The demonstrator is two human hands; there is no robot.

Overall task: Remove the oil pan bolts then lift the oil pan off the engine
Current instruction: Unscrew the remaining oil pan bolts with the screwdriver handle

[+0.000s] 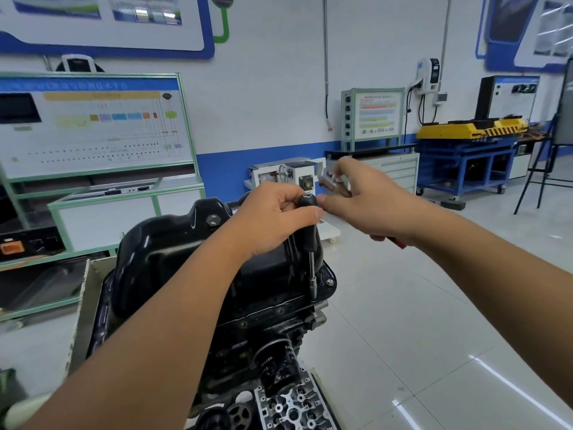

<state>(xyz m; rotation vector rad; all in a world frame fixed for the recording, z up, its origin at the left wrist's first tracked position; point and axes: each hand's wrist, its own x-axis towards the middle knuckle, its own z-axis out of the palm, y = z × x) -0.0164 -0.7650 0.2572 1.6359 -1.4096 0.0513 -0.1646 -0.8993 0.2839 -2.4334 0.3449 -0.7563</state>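
Your left hand [273, 212] holds the nut driver [311, 240] on a bolt directly below at the oil pan [161, 243] rim, right hand [366, 197] pinching a small metal piece; tilt, and the socket may slip off.

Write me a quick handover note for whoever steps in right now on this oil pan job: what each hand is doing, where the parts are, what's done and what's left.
Left hand: grips the top of the black-handled socket driver, which stands upright with its socket on a bolt at the oil pan flange's right edge.
Right hand: raised beside the driver, fingers pinching small metal pieces, too blurred to identify; thumb near the driver's top.
Oil pan: seated on the engine, not lifted.
Done: cannot tell how many bolts are out.
Left: at least one flange bolt is visible near the driver; finish the bolts, then lift the pan.
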